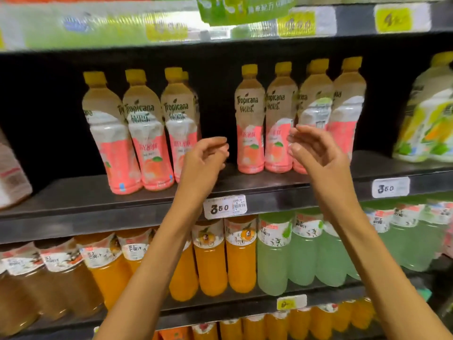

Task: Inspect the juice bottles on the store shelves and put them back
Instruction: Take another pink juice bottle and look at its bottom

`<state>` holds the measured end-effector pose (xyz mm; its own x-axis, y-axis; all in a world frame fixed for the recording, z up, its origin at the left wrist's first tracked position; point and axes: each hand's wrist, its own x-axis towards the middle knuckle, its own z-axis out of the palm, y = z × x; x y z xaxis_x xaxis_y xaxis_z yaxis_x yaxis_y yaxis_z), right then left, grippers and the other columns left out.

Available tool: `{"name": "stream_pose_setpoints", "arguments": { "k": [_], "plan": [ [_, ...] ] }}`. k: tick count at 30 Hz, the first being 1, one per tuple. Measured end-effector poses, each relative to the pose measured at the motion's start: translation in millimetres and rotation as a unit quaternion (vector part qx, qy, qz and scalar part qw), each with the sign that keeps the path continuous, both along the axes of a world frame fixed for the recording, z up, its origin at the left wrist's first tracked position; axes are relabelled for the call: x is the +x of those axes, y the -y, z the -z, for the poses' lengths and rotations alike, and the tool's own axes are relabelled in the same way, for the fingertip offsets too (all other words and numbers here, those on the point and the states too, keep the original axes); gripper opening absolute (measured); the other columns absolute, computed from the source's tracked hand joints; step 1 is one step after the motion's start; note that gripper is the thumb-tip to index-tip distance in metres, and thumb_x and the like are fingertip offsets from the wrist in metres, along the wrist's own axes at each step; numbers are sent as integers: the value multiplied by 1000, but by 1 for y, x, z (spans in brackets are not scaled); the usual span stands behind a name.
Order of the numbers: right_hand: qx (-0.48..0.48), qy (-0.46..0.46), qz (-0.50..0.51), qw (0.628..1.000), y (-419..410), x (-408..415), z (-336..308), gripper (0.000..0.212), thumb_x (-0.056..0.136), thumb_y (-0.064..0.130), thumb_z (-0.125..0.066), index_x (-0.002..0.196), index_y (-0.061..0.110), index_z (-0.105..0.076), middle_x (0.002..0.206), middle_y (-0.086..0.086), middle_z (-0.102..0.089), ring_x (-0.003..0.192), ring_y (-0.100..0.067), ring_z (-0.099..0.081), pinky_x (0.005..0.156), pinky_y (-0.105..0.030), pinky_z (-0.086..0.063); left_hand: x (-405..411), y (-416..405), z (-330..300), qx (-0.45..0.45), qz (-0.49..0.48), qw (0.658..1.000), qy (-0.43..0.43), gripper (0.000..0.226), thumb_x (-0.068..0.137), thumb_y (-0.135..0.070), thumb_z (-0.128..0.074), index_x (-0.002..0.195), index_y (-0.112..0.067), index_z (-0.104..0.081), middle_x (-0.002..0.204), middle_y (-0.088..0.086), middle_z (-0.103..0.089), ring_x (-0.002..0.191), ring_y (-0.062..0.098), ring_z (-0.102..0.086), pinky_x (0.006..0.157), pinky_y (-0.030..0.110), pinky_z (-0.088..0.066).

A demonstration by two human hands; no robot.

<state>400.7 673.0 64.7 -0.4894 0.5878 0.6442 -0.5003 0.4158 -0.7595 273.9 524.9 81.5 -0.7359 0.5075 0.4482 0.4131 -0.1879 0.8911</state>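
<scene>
Pink-labelled Tropicana juice bottles with yellow caps stand upright on the middle shelf (147, 200) in two groups: one on the left (147, 133) and one on the right (250, 123), with an empty gap between them. My left hand (206, 158) hovers in front of that gap, fingers loosely curled, holding nothing. My right hand (316, 150) is raised in front of the right group, fingers apart, empty and overlapping the lower part of a bottle (316, 104) behind it. I cannot tell whether it touches that bottle.
Price tags reading 350 (224, 207) hang on the shelf edge. Below stand orange juice bottles (240, 256) and pale green bottles (274, 253). Yellow-green bottles (426, 119) sit at the far right, a white pack (12, 177) at the far left.
</scene>
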Motion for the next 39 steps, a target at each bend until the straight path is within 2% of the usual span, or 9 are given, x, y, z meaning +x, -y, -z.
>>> {"name": "stream_pose_setpoints", "arguments": {
  "k": [6, 10, 13, 17, 20, 27, 30, 34, 39],
  "plan": [
    [62, -11, 28, 998, -8, -53, -56, 42, 94, 2, -56, 133, 3, -41, 135, -16, -50, 128, -20, -48, 103, -21, -42, -43, -67, -15, -117, -40, 992, -14, 65, 87, -20, -65, 141, -6, -32, 138, 10, -48, 125, 20, -48, 94, 23, -40],
    [123, 46, 106, 986, -19, -74, -76, 37, 96, 15, -56, 122, -8, -44, 125, -26, -52, 117, -34, -52, 101, -43, -44, -58, -91, -10, -199, -6, 980, -22, 89, 80, -28, -74, 146, -5, -19, 141, 12, -45, 126, 25, -48, 98, 29, -41],
    [150, 94, 157, 972, -29, -85, -89, 31, 95, 15, -54, 103, -15, -51, 107, -28, -56, 98, -37, -55, 86, -46, -45, -60, -97, -13, -199, -1, 979, -36, 84, 77, -31, -76, 141, -5, -29, 131, 10, -55, 118, 25, -55, 99, 39, -47],
    [187, 153, 144, 960, -29, -92, -103, 14, 93, 6, -46, 80, 3, -50, 67, -14, -43, 57, -23, -40, 57, -34, -34, -59, -99, -18, -219, -35, 972, -76, 57, 77, -33, -76, 117, -5, -47, 104, 1, -57, 94, 17, -57, 75, 27, -47],
    [199, 189, 135, 952, -27, -95, -106, 24, 92, 6, -47, 100, -15, -55, 75, -18, -49, 63, -26, -46, 58, -31, -36, -58, -101, -16, -258, -27, 962, -86, 48, 79, -33, -73, 109, -1, -53, 105, 10, -64, 96, 24, -62, 80, 34, -52],
    [169, 170, 129, 962, -25, -96, -111, 24, 88, 8, -56, 85, -16, -54, 76, -32, -52, 68, -18, -39, 61, -42, -44, -59, -89, -14, -254, -25, 964, -80, 47, 75, -27, -77, 110, -11, -50, 113, 7, -62, 104, 22, -60, 87, 34, -51],
    [168, 159, 142, 963, -24, -95, -111, 20, 87, 10, -57, 73, -1, -49, 64, -20, -40, 59, -15, -34, 53, -37, -32, -58, -79, -13, -246, -20, 965, -84, 53, 72, -28, -80, 112, -15, -48, 115, 4, -61, 102, 19, -59, 87, 32, -50],
    [160, 131, 88, 974, -20, -96, -108, 49, 92, 25, -60, 113, -19, -53, 114, -41, -55, 103, -48, -58, 86, -58, -47, -56, -65, -7, -202, -3, 974, -98, 67, 68, -27, -83, 124, -15, -49, 123, 6, -62, 111, 21, -59, 97, 41, -49],
    [57, 117, -46, 990, -7, -101, -99, 40, 94, 30, -54, 116, -4, -60, 102, -25, -68, 97, -38, -65, 81, -46, -51, -56, -52, 2, -169, 15, 980, -100, 69, 70, -32, -81, 128, -20, -47, 124, 0, -60, 109, 15, -59, 92, 35, -51]
  ]
}}
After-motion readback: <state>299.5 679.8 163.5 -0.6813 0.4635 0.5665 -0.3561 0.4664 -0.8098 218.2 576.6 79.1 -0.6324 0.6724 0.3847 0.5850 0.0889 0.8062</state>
